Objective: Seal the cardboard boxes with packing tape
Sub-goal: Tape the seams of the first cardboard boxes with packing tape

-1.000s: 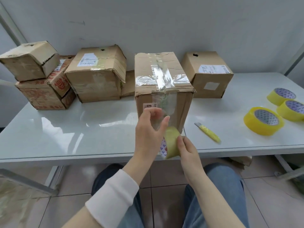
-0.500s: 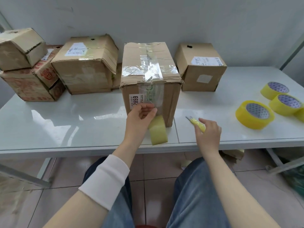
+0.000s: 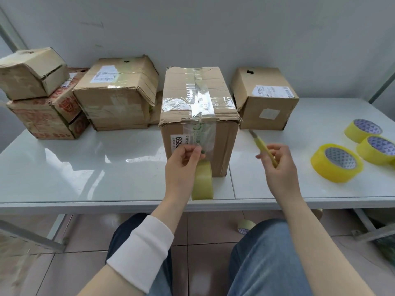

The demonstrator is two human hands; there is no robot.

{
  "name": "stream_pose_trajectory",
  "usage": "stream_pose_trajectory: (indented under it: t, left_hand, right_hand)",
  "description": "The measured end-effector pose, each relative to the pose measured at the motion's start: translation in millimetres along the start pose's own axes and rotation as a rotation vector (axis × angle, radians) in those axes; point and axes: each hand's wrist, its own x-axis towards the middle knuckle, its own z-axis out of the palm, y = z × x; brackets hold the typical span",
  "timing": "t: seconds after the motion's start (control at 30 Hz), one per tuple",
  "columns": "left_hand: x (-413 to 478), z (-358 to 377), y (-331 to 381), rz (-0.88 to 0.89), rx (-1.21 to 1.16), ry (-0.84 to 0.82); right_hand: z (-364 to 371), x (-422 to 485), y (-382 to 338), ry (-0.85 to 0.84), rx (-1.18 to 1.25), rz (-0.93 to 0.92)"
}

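A tall cardboard box (image 3: pixel 224 146) stands in the middle of the white table (image 3: pixel 85 167), with clear tape across its top and down its front face. My left hand (image 3: pixel 181 165) pinches the strip of tape against that front face. A pale yellow tape roll (image 3: pixel 203 181) hangs from the strip just below the hand, near the table's front edge. My right hand (image 3: pixel 277 167) grips a yellow utility knife (image 3: pixel 261 146), held in the air to the right of the box with the blade end pointing up and left.
Several other cardboard boxes line the wall: a stack at the far left (image 3: pixel 40 99), one left of centre (image 3: pixel 117 92), one to the right (image 3: pixel 265 99). Three yellow tape rolls (image 3: pixel 335 163) lie at the table's right. A small roll (image 3: pixel 245 226) lies on the floor.
My right hand let go of the tape roll, reached right to the knife on the table and lifted it. My left hand kept the tape strip against the box; the roll now hangs.
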Motion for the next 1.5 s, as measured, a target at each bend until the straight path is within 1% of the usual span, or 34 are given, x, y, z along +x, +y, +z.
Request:
stream_pose_trajectory:
  t: [0.07, 0.13, 0.17, 0.23, 0.3, 0.57, 0.93, 1.13, 1.5]
  left_hand:
    - [-1.8, 1.8, -1.5, -0.006, 0.0, 0.009]
    - [-2.5, 3.5, -2.1, -0.026, -0.028, 0.01]
    - [-2.4, 4.3, -1.9, -0.039, -0.05, 0.008]
    - [-2.1, 5.3, -1.4, -0.054, -0.082, 0.006]
    - [-2.0, 6.0, -1.2, -0.058, -0.086, 0.013]
    - [-1.9, 6.3, 0.7, -0.094, -0.037, 0.025]
    - [-3.3, 5.9, 3.8, -0.16, -0.079, 0.017]
    - [-2.8, 5.2, 4.4, -0.159, -0.069, 0.011]
    - [2.4, 2.8, 3.3, -0.16, -0.083, 0.009]
  right_hand:
    - [-1.5, -5.3, -30.3, 0.015, 0.004, -0.277]
    - [0.6, -6.5, -53.0, -0.04, -0.12, -0.545]
    - [3.7, -6.3, -61.0, -0.073, -0.207, -0.632]
    - [11.4, -6.3, -71.7, -0.117, -0.367, -0.723]
    - [18.0, -6.0, -75.4, -0.138, -0.449, -0.766]
    - [25.6, -1.3, -72.9, -0.117, -0.531, -0.776]
    - [21.8, -3.0, -73.4, -0.117, -0.56, -0.782]
    - [23.3, -5.2, -69.4, -0.081, -0.589, -0.764]
    - [30.6, -1.8, -68.9, -0.078, -0.596, -0.768]
